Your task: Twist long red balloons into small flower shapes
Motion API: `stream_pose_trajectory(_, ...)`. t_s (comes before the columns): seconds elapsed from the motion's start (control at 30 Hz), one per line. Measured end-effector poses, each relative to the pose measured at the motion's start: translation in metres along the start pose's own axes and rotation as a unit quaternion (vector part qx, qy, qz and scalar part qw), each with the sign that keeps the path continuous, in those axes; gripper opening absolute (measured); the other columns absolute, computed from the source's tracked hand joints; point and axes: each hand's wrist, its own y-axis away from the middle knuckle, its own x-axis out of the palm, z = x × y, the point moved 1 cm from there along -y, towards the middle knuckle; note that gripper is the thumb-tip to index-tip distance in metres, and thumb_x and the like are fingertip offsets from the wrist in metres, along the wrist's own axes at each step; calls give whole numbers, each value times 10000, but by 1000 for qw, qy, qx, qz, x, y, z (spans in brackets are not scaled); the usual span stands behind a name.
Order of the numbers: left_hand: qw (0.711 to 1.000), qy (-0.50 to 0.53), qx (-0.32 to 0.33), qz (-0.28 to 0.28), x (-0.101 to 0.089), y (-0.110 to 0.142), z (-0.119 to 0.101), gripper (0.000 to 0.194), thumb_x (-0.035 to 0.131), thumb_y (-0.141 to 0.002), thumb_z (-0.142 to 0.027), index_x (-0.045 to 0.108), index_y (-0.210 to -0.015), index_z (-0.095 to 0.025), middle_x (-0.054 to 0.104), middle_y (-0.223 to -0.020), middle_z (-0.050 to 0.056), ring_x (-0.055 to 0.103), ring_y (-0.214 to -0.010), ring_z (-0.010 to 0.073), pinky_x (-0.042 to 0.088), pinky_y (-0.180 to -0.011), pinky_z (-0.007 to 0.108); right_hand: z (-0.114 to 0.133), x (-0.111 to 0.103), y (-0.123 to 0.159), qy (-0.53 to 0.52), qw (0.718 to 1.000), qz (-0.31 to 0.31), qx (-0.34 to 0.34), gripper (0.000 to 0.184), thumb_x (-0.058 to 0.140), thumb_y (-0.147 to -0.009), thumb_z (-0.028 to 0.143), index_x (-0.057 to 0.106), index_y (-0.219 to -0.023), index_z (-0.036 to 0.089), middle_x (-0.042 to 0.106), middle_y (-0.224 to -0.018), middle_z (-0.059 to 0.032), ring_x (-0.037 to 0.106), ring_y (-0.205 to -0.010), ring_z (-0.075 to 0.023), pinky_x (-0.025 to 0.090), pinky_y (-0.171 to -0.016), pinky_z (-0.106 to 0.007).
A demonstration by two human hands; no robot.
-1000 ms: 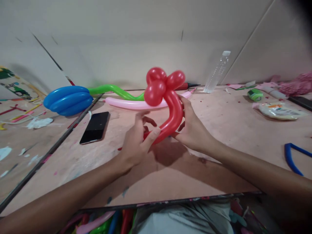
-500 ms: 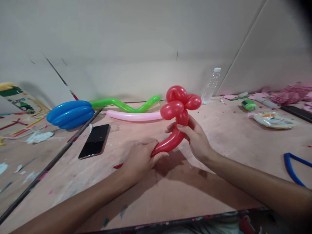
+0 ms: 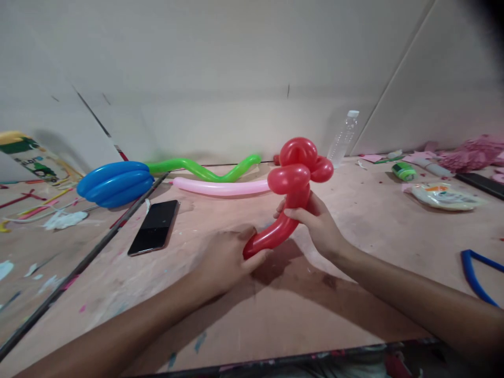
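Note:
A red twisted balloon (image 3: 289, 178) with several rounded loops at its top is held between my hands above the table. My left hand (image 3: 230, 257) is closed around the lower end of its curved tail. Higher up, just beneath the loops, my right hand (image 3: 317, 223) grips the stem with the thumb in front and fingers behind. Behind the red balloon lies a long pink balloon (image 3: 220, 187), its right end hidden by the loops. A blue and green balloon flower (image 3: 116, 184) rests farther left, its green stem (image 3: 205, 172) bent along the wall.
A black phone (image 3: 154, 228) lies left of my hands. At the back right stands a clear bottle (image 3: 344, 139). Farther right are a green bottle (image 3: 404, 171), a plastic packet (image 3: 444, 197), pink paper (image 3: 470, 154) and a blue strip (image 3: 472, 275). A yellow-topped container (image 3: 33, 160) stands left.
The red balloon's loops have turned and shifted slightly right, and my right hand has moved a little with the stem. The thin red tip left of my left hand no longer shows.

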Motion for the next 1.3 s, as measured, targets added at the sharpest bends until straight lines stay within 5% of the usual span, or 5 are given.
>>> stream_pose_trajectory(0.17,994,-103,-11,25,-15,-1,4,198,592,-891,-412,607,-853,-219,718,-792,62,651,-682,266,325,-595,330,-9,0,0,-12,999,-38,16,316,826,-801,445,680,-963,216,757,-852,-32,735,-819,-235,596,-783,-406)
stream_pose_trajectory(0.33,998,-69,4,-1,-6,1,-3,235,629,-861,-324,606,-1071,-221,769,-1040,80,717,-859,303,429,-697,345,-7,4,3,-46,998,-34,35,324,794,-834,519,707,-924,220,781,-830,-41,780,-815,-266,630,-807,-456)
stream_pose_trajectory(0.57,1000,-26,-1,14,3,0,0,508,571,-935,-696,602,-1156,-239,789,-1081,85,740,-908,324,463,-705,341,-3,10,6,-43,998,-40,3,290,796,-833,514,759,-851,226,812,-854,-52,785,-816,-257,645,-831,-461)
stream_pose_trajectory(0.77,1000,-9,11,-5,3,-1,4,400,538,-989,-618,610,-1094,-238,795,-1029,69,744,-878,290,472,-720,328,-3,11,6,-14,999,-48,-18,324,766,-850,556,754,-829,233,803,-841,-47,774,-841,-261,629,-850,-462)
stream_pose_trajectory(1.3,995,-94,-14,28,2,3,-9,370,477,-1029,-526,633,-1197,-236,812,-1021,122,767,-911,355,502,-717,365,-16,11,7,18,998,-57,-10,373,729,-871,593,688,-782,232,785,-763,-45,755,-707,-235,623,-681,-384)
